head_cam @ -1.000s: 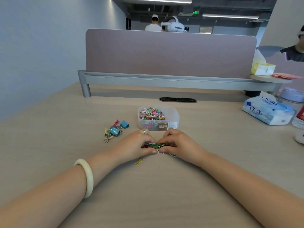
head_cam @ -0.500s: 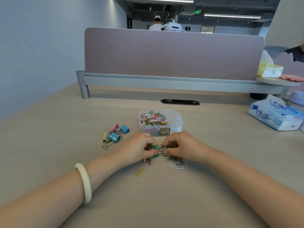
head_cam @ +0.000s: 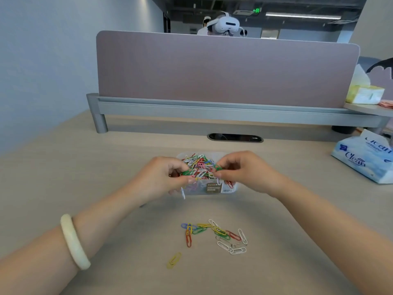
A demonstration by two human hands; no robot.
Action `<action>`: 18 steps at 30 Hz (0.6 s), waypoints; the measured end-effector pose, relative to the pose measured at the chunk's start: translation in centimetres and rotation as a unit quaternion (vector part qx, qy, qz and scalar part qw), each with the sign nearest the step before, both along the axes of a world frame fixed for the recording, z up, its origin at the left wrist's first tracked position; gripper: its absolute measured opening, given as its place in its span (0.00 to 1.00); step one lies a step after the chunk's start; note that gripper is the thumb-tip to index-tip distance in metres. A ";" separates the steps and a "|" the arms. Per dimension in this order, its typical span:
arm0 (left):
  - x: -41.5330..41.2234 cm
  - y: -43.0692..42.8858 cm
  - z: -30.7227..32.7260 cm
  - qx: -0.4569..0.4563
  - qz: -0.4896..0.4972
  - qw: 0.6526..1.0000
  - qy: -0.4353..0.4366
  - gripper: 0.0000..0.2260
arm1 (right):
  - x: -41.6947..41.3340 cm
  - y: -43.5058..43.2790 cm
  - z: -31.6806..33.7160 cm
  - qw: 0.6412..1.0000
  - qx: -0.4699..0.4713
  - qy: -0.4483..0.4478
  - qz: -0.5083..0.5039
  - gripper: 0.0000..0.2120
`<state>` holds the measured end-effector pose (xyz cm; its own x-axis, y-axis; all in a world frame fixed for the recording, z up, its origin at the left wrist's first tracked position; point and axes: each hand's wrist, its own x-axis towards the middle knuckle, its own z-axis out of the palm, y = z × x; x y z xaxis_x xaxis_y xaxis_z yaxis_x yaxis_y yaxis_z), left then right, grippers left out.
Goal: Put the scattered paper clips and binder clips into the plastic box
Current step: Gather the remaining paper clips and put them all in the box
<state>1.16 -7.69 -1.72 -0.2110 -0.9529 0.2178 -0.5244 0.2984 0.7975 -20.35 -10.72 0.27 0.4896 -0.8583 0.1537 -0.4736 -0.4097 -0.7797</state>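
The clear plastic box (head_cam: 230,189) stands mid-desk, heaped with coloured paper clips. Both hands hover over its near side. My left hand (head_cam: 163,177) pinches a bunch of paper clips (head_cam: 188,173), green ones showing, and a white one dangles below it. My right hand (head_cam: 244,173) pinches more clips (head_cam: 218,168) above the box. Several loose paper clips (head_cam: 221,234) lie scattered on the desk nearer to me, with a single yellow clip (head_cam: 174,260) apart at the front left. My left forearm hides the binder clips.
A tissue pack (head_cam: 365,158) lies at the right edge of the desk. A grey-framed partition (head_cam: 223,71) closes off the back, with a cable slot (head_cam: 235,137) before it. A yellow box (head_cam: 364,94) sits on a shelf at the right. A person wearing a headset is beyond the partition.
Both hands lifted from the desk with a bunch of paper clips and moved forward over the box. Several clips stayed behind on the desk.
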 end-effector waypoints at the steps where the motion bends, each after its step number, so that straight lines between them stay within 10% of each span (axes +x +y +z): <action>1: -0.1 -0.4 0.5 0.001 0.012 1.000 0.015 0.04 | 0.5 -1.0 0.4 1.000 -0.016 0.003 -0.012 0.04; 6: -0.5 -3.6 1.6 -0.026 0.078 0.995 0.056 0.02 | 3.0 -5.9 0.3 0.993 -0.092 0.046 -0.066 0.09; 18: -1.0 -7.2 0.2 -0.085 0.122 0.974 -0.171 0.15 | 2.9 -6.3 -1.8 0.967 -0.183 0.179 -0.001 0.12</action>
